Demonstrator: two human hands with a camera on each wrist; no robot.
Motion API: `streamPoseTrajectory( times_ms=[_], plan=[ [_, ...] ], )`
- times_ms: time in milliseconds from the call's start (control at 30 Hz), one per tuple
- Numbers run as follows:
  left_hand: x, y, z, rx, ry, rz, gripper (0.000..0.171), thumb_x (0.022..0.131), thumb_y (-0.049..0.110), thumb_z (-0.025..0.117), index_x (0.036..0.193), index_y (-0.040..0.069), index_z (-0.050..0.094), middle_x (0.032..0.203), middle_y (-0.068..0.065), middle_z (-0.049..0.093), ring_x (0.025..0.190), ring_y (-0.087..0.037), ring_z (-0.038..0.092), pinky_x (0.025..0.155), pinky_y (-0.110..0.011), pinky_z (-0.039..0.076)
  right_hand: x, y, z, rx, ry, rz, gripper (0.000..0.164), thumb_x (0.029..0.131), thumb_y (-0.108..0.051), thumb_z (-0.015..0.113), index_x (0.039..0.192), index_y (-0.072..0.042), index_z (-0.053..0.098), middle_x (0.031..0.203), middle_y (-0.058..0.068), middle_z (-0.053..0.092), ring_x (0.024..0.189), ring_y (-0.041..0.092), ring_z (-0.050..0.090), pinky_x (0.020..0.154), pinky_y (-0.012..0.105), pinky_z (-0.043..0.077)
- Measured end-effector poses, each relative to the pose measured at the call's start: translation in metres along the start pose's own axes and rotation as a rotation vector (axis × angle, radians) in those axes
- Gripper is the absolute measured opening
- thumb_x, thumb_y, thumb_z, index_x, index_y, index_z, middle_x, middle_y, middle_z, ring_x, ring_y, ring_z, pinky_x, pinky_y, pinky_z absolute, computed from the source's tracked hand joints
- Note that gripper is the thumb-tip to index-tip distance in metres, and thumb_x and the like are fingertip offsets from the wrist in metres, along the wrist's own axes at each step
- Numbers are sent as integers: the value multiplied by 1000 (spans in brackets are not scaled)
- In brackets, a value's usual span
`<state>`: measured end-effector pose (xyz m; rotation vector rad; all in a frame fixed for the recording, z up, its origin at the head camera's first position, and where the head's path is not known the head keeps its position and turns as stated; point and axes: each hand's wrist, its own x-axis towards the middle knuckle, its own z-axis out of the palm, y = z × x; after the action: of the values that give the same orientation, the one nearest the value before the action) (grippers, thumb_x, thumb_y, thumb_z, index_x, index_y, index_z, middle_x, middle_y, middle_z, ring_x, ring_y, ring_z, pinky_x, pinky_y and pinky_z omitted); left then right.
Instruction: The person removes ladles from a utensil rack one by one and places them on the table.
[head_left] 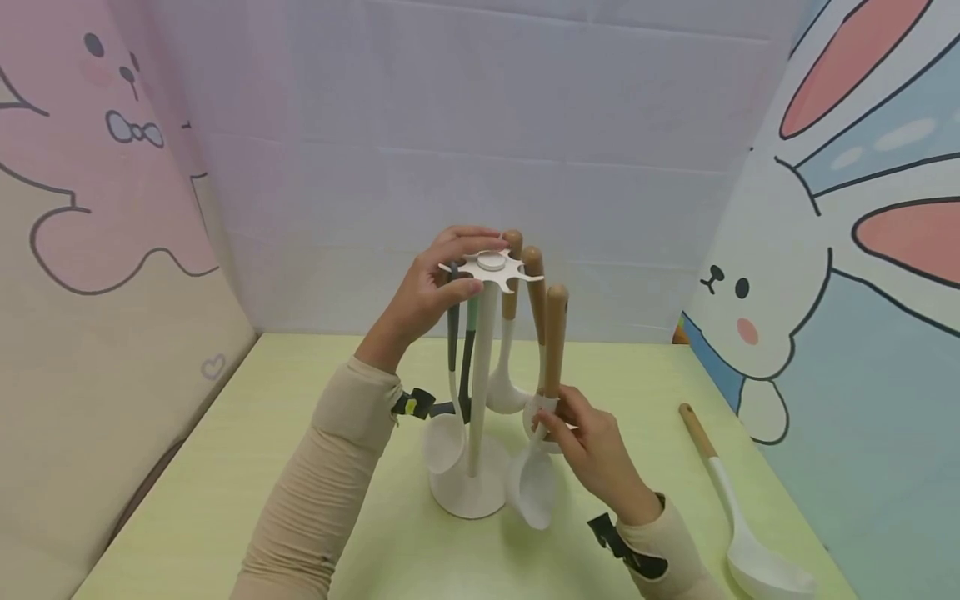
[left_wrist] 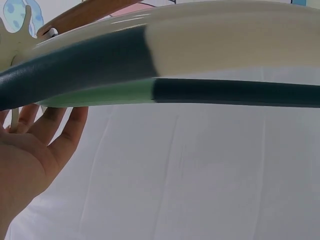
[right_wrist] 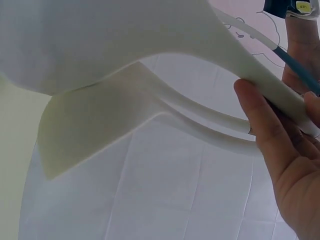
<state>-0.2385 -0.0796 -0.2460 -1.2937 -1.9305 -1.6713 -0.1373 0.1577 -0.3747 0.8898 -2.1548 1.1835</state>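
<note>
To the far left of the utensil stand (head_left: 482,383), a pink cartoon bear (head_left: 112,192) covers the side cloth. Nearer, just left of the stand's top, comes the person's left hand (head_left: 427,292), holding the star-shaped, notched plate with the thumb on the near side and the other fingers across the far side; a black strap (head_left: 412,404) sits at that wrist. Beside the stand's pole on its left hang a white ladle (head_left: 444,446) with a dark grey handle and, behind it, a green-handled utensil (head_left: 472,315) with a dark shaft. The stand itself is upright, its round base on the pale yellow-green table (head_left: 360,492). Just right of the pole and behind it is a wooden-handled ladle (head_left: 506,393), then another wooden-handled utensil (head_left: 534,262), its white head partly hidden. In front of these, just right of the stand, is a white serving spoon (head_left: 534,492), bowl down, wooden handle up; whether it hangs from the plate I cannot tell. The right hand (head_left: 600,450) pinches its white neck between thumb and fingers. Well right of the stand, a white turner (head_left: 765,567) lies on the table, and past it a cartoon rabbit (head_left: 780,292) decorates the side cloth.
</note>
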Motion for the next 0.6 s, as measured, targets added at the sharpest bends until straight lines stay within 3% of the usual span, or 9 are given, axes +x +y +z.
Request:
streamPoseTrajectory(
  times_ms=[100, 267, 400, 600],
  plan=[
    [-1, 2, 1, 11, 25, -19, 62, 82, 32, 57, 131, -6, 57, 143, -14, 46, 106, -20, 49, 78, -31, 46, -5, 0, -4, -17, -8, 32, 29, 89, 11, 64, 117, 3, 58, 88, 10, 74, 78, 22, 73, 62, 22, 57],
    [-7, 5, 3, 11, 91, -15, 63, 82, 28, 57, 133, -8, 53, 144, -17, 43, 109, -19, 49, 80, -29, 46, -13, 3, -11, -35, -23, 102, 27, 91, 10, 63, 117, 3, 58, 91, 14, 74, 78, 25, 73, 63, 22, 57],
    [-11, 7, 6, 54, 154, 25, 57, 84, 26, 57, 131, -7, 55, 141, -20, 47, 123, -21, 48, 88, -33, 45, -20, 8, -21, -55, -21, 143, 27, 91, 11, 62, 117, 3, 59, 90, 14, 73, 77, 25, 73, 63, 23, 57],
    [-16, 11, 11, 200, 276, 116, 42, 87, 21, 60, 120, -4, 62, 132, -20, 56, 130, -21, 46, 99, -41, 41, -33, 20, -41, -124, -42, 226, 26, 91, 8, 64, 116, 2, 59, 88, 10, 73, 77, 29, 73, 61, 23, 57]
  ],
)
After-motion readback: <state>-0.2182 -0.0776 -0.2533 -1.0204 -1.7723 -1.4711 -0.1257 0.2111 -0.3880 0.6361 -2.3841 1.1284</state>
